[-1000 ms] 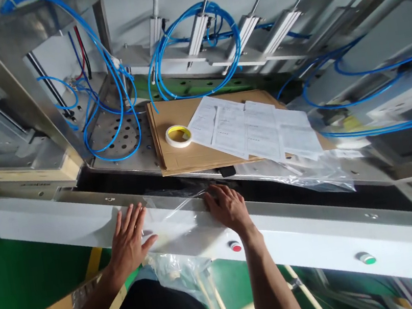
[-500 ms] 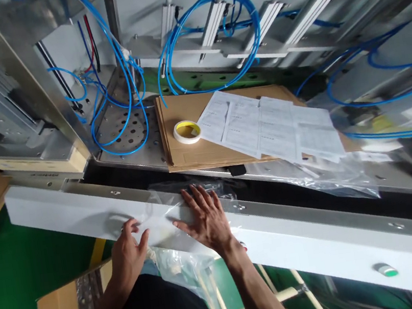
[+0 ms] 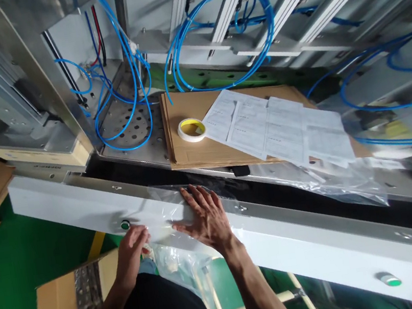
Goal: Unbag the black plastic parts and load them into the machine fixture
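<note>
1 right hand (image 3: 205, 221), open, fingers spread, flat on clear plastic film (image 3: 168, 209), which lies across a long white panel (image 3: 301, 246). 1 left hand (image 3: 131, 253), fingers curled, grip cannot be told, beside 1 round green button (image 3: 125, 224).

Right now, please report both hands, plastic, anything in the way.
Right hand open on clear plastic, over white panel. Left hand beside green button, grip unclear. Tape roll clear of hands.

Lower centre: right hand (image 3: 209, 221) spread on clear plastic (image 3: 167, 195) over a white beam (image 3: 304, 240), left hand (image 3: 131, 253) nearby; papers (image 3: 283, 127) on cardboard (image 3: 194, 153) above.
</note>
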The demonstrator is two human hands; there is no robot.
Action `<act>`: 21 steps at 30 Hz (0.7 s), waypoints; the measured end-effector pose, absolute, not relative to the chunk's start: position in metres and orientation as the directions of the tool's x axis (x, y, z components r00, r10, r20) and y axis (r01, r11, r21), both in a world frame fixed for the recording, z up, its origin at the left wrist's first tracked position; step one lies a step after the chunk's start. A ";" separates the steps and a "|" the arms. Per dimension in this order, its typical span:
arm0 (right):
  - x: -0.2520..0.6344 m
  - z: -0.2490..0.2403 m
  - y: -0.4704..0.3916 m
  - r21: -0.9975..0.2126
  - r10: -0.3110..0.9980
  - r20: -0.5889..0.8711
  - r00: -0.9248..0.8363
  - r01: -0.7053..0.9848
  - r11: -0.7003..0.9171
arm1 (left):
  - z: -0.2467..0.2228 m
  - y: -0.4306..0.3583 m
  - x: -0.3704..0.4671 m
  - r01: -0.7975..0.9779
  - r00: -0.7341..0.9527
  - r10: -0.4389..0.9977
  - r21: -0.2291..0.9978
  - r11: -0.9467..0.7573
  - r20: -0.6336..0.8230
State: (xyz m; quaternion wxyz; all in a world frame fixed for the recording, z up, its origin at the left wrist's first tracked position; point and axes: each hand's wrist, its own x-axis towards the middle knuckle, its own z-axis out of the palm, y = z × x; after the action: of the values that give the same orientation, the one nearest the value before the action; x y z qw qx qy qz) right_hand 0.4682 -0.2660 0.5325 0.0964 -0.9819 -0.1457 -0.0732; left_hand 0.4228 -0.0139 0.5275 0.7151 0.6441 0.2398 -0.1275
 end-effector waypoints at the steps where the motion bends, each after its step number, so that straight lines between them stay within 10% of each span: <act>1: 0.468 0.532 -0.267 -0.171 0.275 0.167 0.947 0.302 -0.938 | 0.531 -0.014 0.428 0.484 0.862 0.119 0.869 0.104 -0.494; 21: 0.459 0.576 -0.261 -0.098 0.236 0.280 0.930 0.273 -0.957 | 0.525 -0.011 0.439 0.393 0.891 0.181 0.908 0.145 -0.415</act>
State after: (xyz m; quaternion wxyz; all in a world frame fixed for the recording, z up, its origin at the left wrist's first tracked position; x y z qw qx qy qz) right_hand 0.4591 -0.2610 0.5764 0.0678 -0.9801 -0.1299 -0.1341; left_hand 0.4394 -0.0109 0.5252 0.7236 0.6498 0.2211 -0.0733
